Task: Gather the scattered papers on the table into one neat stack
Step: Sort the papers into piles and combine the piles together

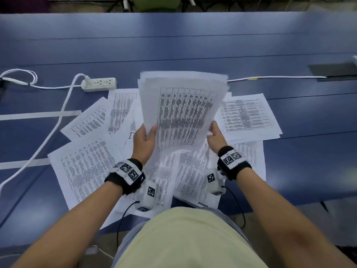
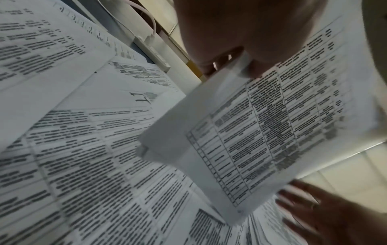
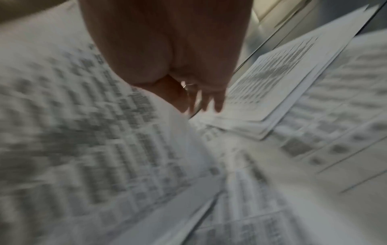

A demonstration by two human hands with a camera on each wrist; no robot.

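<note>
Above the blue table (image 1: 173, 45) I hold a sheaf of printed papers (image 1: 183, 105), tilted up and loosely fanned. My left hand (image 1: 146, 138) grips its lower left edge, thumb on top; the left wrist view shows the thumb (image 2: 240, 41) pinching the sheaf (image 2: 261, 132). My right hand (image 1: 215, 135) is at the sheaf's lower right edge with fingers (image 2: 310, 210) spread and straight. The right wrist view is blurred: the right hand (image 3: 201, 99) lies beside the sheaf (image 3: 83, 132). Loose sheets lie beneath, at left (image 1: 85, 171), right (image 1: 247, 115) and far left (image 1: 88, 120).
A white power strip (image 1: 99, 84) lies behind the papers at left, and its cable (image 1: 48, 136) runs toward the near left edge. White tape strips (image 1: 38, 114) cross the table's left side. A thin cable (image 1: 270, 77) leads to a dark panel (image 1: 332, 69) at far right.
</note>
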